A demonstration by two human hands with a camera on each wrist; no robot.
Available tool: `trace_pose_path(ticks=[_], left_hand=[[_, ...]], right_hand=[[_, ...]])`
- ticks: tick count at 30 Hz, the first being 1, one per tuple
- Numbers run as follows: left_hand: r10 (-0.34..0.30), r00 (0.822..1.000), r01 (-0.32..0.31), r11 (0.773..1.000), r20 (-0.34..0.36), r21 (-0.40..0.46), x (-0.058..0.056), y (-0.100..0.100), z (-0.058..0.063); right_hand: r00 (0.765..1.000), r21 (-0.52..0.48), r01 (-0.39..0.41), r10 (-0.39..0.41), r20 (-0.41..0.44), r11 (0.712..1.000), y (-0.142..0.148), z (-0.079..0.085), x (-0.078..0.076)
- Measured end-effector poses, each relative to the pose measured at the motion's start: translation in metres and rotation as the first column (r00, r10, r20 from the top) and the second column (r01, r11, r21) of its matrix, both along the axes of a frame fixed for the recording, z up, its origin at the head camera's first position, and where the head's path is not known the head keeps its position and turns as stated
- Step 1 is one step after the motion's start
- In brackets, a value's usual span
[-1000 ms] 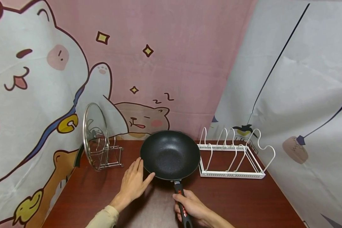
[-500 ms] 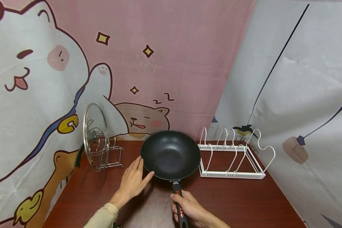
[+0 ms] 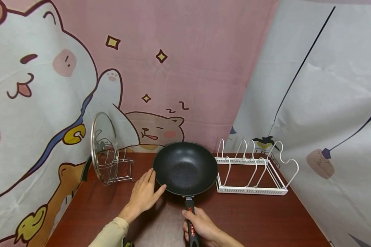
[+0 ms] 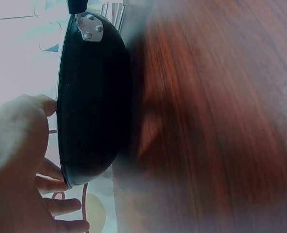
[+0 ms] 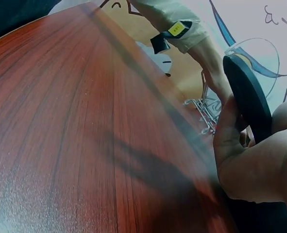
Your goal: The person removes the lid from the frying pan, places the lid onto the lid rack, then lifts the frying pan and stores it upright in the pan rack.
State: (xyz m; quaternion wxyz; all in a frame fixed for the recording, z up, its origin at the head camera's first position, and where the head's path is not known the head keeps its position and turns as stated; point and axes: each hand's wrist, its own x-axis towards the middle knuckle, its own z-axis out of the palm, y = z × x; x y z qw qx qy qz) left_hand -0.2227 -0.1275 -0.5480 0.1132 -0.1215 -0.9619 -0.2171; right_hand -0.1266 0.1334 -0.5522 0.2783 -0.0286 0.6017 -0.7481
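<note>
Handle [image 3: 192, 230] swung slightly left — right hand [image 3: 203, 225] curled round it, left hand [image 3: 143, 194] straight-fingered against pan [image 3: 185, 168] — likely straightening it

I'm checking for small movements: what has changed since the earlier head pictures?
The right grip and the handle it holds swung slightly left; nothing was grasped or released. The left grip stays against the pan; the lid and white rack are unmoved.

Pan [image 3: 185, 168]: dark, smooth, faintly glossy surface; handle [image 3: 189, 206] matt black, plastic in look, joined by a riveted bare-metal bracket [image 4: 91, 29]. Worktop [image 3: 162, 226]: wood-grained, with a soft sheen; backdrop [image 3: 204, 68]: creased matt cloth. Lid [image 3: 106, 133]: metal-rimmed clear glass; wire stand [image 3: 121, 179]: shiny metal; rack [image 3: 251, 190]: smooth white finish.
</note>
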Motion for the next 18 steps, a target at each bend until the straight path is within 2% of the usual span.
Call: trace_pose_path(ticks=[10,18], left_hand=[[-0.008,1.0,0.008,1.0,0.003,-0.01,-0.0051,-0.0015,0.001],[-0.012,1.0,0.012,1.0,0.011,0.021,-0.0064,-0.0022,0.0027]], right_hand=[[1.0,-0.02,0.012,-0.012,-0.003,1.0,-0.0071,0.0007,0.0012],[1.0,-0.013,0.022,-0.022,-0.004,1.0,-0.0094,0.0005,0.0013]])
